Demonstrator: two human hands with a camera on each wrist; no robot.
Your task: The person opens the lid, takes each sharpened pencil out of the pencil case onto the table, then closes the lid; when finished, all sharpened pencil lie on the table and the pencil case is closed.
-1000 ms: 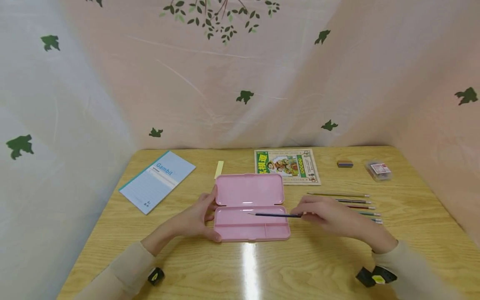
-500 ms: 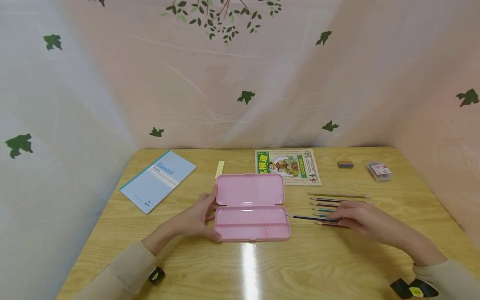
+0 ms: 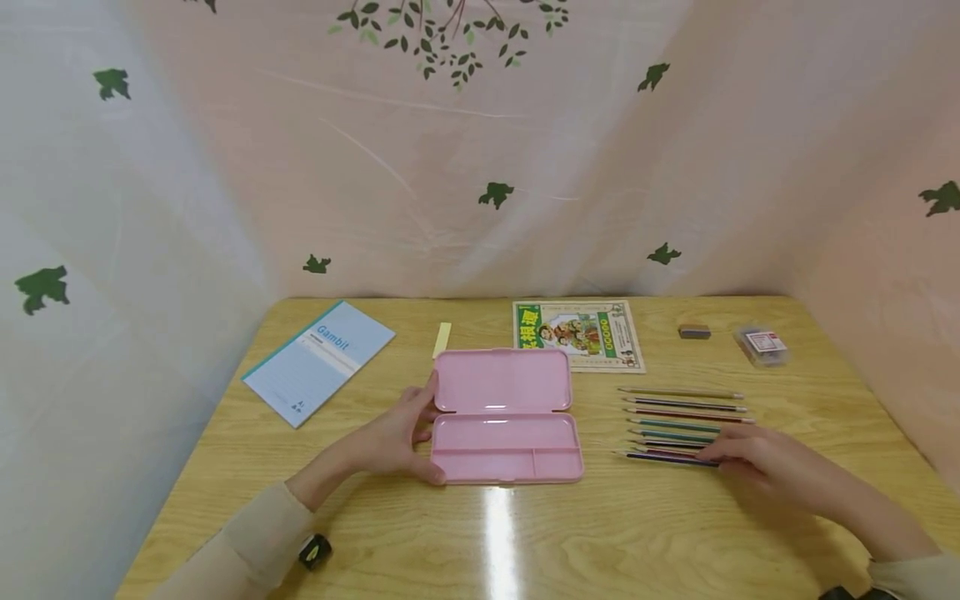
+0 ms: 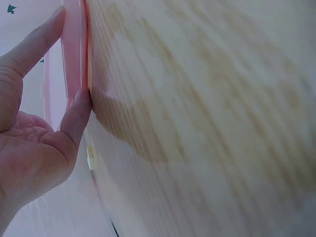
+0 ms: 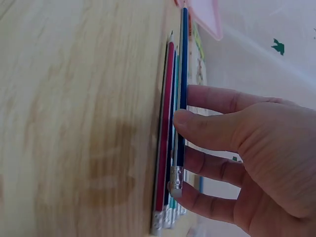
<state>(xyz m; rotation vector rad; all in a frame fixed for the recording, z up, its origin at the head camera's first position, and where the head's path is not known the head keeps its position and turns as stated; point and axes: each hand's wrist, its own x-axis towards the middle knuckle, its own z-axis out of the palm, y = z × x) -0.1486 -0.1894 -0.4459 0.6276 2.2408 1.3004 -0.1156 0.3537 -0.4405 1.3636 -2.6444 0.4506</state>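
My left hand holds the left side of an open pink pencil case, thumb at the front corner and a finger at the lid's edge. Sections divide the case's lower half, and nothing lies in them. To the right, my right hand pinches a dark blue pencil near its eraser end, between thumb and fingers. That pencil is nearest to me beside a row of several pencils, tips pointing left. A red pencil lies close by it. Whether the held pencil touches the table cannot be told.
A Gambit notebook lies at the left. Behind the case are a yellow sticky-note strip and an illustrated booklet, partly covered by the lid. An eraser and a small clear box stand at the back right.
My right hand has carried the dark blue pencil from over the pencil case rightward and down to the near end of the pencil row. My left hand has stayed on the case.
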